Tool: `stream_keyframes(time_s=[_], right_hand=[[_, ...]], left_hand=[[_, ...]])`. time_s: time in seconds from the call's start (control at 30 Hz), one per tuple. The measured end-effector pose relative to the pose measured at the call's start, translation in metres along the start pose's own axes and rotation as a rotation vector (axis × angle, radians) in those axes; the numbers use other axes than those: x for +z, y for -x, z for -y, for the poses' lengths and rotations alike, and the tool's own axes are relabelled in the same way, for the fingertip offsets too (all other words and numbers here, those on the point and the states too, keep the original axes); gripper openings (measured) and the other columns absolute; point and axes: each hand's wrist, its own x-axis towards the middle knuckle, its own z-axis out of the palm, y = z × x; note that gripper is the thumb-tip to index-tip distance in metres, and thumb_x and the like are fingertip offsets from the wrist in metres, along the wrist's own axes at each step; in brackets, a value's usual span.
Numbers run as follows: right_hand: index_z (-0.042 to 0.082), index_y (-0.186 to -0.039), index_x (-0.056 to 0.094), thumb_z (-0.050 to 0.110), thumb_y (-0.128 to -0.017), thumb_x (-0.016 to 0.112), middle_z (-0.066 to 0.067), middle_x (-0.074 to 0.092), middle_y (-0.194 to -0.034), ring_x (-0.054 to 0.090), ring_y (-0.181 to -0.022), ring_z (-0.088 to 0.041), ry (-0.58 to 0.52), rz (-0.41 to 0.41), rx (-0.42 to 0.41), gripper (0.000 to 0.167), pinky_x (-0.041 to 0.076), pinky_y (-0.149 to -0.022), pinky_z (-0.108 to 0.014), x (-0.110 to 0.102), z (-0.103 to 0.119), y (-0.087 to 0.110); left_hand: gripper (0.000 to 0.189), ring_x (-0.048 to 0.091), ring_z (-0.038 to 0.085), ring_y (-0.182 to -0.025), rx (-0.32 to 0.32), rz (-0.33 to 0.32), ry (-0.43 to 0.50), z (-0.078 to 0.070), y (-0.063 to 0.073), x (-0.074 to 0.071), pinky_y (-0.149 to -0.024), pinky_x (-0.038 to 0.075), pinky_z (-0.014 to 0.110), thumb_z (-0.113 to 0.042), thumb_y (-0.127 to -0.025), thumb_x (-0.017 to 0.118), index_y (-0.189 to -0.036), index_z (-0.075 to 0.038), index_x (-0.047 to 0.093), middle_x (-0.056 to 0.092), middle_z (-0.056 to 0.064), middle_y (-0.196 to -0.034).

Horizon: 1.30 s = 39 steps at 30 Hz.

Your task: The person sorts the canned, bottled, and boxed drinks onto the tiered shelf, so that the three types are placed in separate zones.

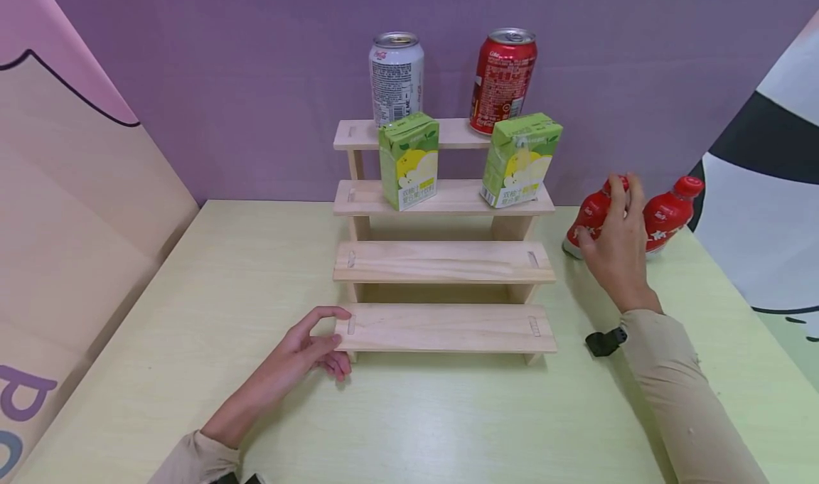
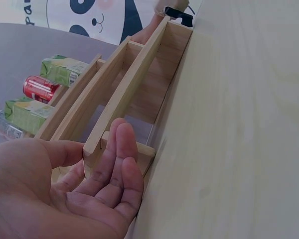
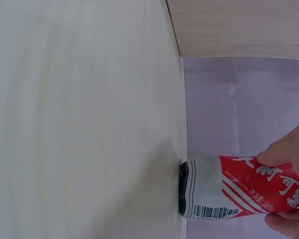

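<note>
A stepped wooden display rack (image 1: 444, 264) stands on the table. At its lower left corner, my left hand (image 1: 291, 356) pinches the end of the bottom step, thumb and forefinger on the board (image 2: 112, 117). Over at the right, my right hand (image 1: 621, 260) grips a red drink bottle (image 1: 590, 217) with a white base, fingers near its red cap. In the right wrist view, thumb and fingers lie round the bottle's (image 3: 239, 186) upper body, and its base is at the tabletop. A second red bottle (image 1: 668, 214) stands just to the right, partly behind that hand.
On the rack's top step are a white can (image 1: 397, 79) and a red cola can (image 1: 502, 79). Two green juice cartons (image 1: 409, 160) stand on the step below. A purple backdrop (image 1: 269, 93) rises behind the table (image 1: 409, 413), with printed panels at both sides.
</note>
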Motion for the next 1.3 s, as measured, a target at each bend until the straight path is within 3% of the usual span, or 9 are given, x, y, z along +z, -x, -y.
stream_keyframes(time_s=[0.33,0.8,0.93,1.07,1.3], right_hand=[[0.022,-0.159,0.015,-0.006,-0.079,0.077,0.0,0.009,-0.166,0.02,-0.15,-0.026,0.004,0.023,0.007,0.105,0.037,-0.103,-0.067,-0.0004,0.001,-0.0013],[0.024,-0.157,0.023,-0.005,-0.079,0.078,0.001,0.017,-0.164,0.023,-0.148,-0.022,-0.041,-0.002,-0.013,0.1,0.04,-0.103,-0.065,-0.0011,0.0022,-0.0003],[0.024,-0.157,0.024,-0.004,-0.079,0.079,-0.002,0.02,-0.162,0.029,-0.145,-0.027,-0.043,-0.005,-0.021,0.099,0.041,-0.1,-0.066,-0.0012,0.0048,-0.0007],[0.024,-0.157,0.023,-0.002,-0.08,0.078,-0.013,0.03,-0.157,0.036,-0.14,-0.037,-0.046,0.003,0.007,0.098,0.042,-0.099,-0.067,-0.002,0.0064,-0.0002],[0.022,-0.158,0.015,-0.001,-0.079,0.079,-0.023,0.035,-0.15,0.039,-0.135,-0.045,-0.048,0.062,0.024,0.104,0.041,-0.096,-0.071,-0.0011,0.0047,-0.0004]], left_hand=[[0.037,0.068,0.034,-0.079,-0.007,-0.006,0.005,0.0007,-0.0002,-0.0004,-0.077,0.058,0.043,-0.021,-0.107,0.047,-0.143,-0.016,0.038,0.07,0.024,-0.088],[0.036,0.068,0.035,-0.078,0.002,0.001,0.004,0.0013,0.0004,0.0001,-0.076,0.058,0.043,-0.02,-0.107,0.046,-0.142,-0.015,0.038,0.07,0.024,-0.087],[0.036,0.068,0.035,-0.078,0.001,0.001,0.004,0.0009,0.0003,0.0002,-0.076,0.058,0.043,-0.02,-0.107,0.046,-0.143,-0.016,0.038,0.07,0.024,-0.087],[0.037,0.068,0.034,-0.078,0.008,0.0,-0.008,-0.0002,-0.0002,0.0006,-0.076,0.058,0.042,-0.021,-0.107,0.047,-0.143,-0.016,0.038,0.07,0.023,-0.087],[0.036,0.068,0.036,-0.078,0.002,-0.003,-0.01,-0.001,0.0003,0.0011,-0.077,0.058,0.042,-0.021,-0.107,0.047,-0.142,-0.016,0.038,0.07,0.023,-0.087]])
